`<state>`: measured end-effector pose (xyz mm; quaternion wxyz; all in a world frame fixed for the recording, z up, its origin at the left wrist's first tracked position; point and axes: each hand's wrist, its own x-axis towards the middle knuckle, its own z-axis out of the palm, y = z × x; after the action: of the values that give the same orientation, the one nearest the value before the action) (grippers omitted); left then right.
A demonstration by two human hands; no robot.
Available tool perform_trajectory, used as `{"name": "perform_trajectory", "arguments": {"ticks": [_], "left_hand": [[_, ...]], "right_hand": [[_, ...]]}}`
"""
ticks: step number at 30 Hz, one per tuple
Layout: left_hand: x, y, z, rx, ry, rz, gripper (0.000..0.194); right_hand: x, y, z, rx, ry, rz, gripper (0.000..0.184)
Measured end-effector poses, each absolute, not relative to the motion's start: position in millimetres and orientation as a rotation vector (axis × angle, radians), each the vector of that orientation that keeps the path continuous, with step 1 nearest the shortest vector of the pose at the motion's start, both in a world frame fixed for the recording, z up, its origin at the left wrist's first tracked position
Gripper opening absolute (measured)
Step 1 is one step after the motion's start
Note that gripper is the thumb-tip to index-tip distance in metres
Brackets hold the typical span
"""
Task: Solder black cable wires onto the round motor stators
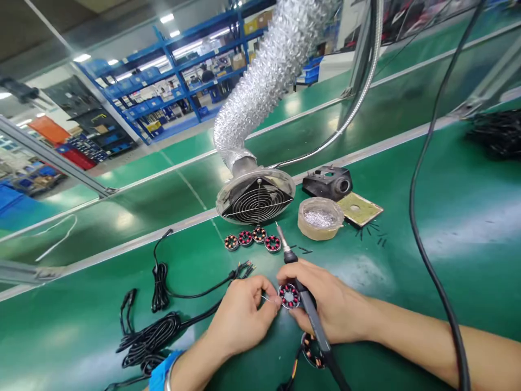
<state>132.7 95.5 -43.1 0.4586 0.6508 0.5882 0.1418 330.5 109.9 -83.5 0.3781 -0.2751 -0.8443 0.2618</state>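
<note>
My right hand [331, 307] is closed around a black soldering iron [303, 288] whose tip points up and away, and its fingers also pinch a small round stator [289, 296] with red copper windings. My left hand [242, 315] is closed in a pinch on a thin wire end [266, 297] at the stator's left side. A blue band sits on my left wrist. Another stator [311, 350] with coloured leads lies on the green mat under my right wrist.
Several finished stators [252, 239] lie in a row before the fume extractor fan [256, 198] and its foil duct [272, 76]. A tape roll with solder bits [321, 218], a sponge pad [360, 209], a black iron stand [328, 183], black cable bundles [157, 331] and a hanging cord [427, 217] surround them.
</note>
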Motion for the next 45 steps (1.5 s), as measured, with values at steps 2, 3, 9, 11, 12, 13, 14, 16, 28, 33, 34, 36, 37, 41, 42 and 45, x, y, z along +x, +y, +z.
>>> {"name": "perform_trajectory", "arguments": {"ticks": [2,3,9,11,12,13,14,16,28,33,34,36,37,41,42,45], "left_hand": [[134,93,-42,1.693,1.441,0.353,0.023],[134,93,-42,1.706,1.423,0.368,0.024],[131,106,-50,1.412,1.271,0.519,0.044],[128,107,-49,1.365,1.265,0.562,0.048],[126,107,-47,1.364,1.266,0.553,0.047],[125,105,-45,1.38,1.278,0.523,0.044],[124,102,-44,1.414,1.302,0.467,0.039],[126,96,-42,1.497,1.38,0.335,0.028],[130,95,-43,1.163,1.357,0.397,0.042],[133,87,-49,1.38,1.468,0.324,0.023],[134,85,-51,1.386,1.457,0.339,0.022],[135,82,-54,1.376,1.416,0.372,0.023],[136,81,-54,1.368,1.387,0.381,0.022],[135,77,-38,1.343,1.255,0.325,0.022],[132,78,-30,1.361,1.252,0.295,0.023],[116,82,-3,1.538,1.382,0.189,0.022]], "right_hand": [[330,109,-82,-0.696,-2.164,0.659,0.049],[329,109,-82,-0.691,-2.167,0.659,0.05],[330,108,-82,-0.727,-2.165,0.647,0.05],[330,108,-82,-0.73,-2.167,0.654,0.049],[331,108,-82,-0.727,-2.17,0.66,0.049],[331,108,-82,-0.722,-2.175,0.666,0.048],[331,108,-83,-0.717,-2.177,0.668,0.048],[331,108,-83,-0.71,-2.179,0.669,0.048],[330,107,-88,-0.801,-2.121,0.626,0.05],[330,107,-88,-0.811,-2.128,0.594,0.049],[330,107,-88,-0.817,-2.129,0.588,0.048],[330,107,-88,-0.818,-2.138,0.586,0.049],[330,106,-88,-0.814,-2.149,0.591,0.051],[330,106,-90,-0.804,-2.165,0.588,0.052],[330,106,-90,-0.813,-2.158,0.577,0.05],[330,110,-91,-0.832,-2.134,0.537,0.044]]}}
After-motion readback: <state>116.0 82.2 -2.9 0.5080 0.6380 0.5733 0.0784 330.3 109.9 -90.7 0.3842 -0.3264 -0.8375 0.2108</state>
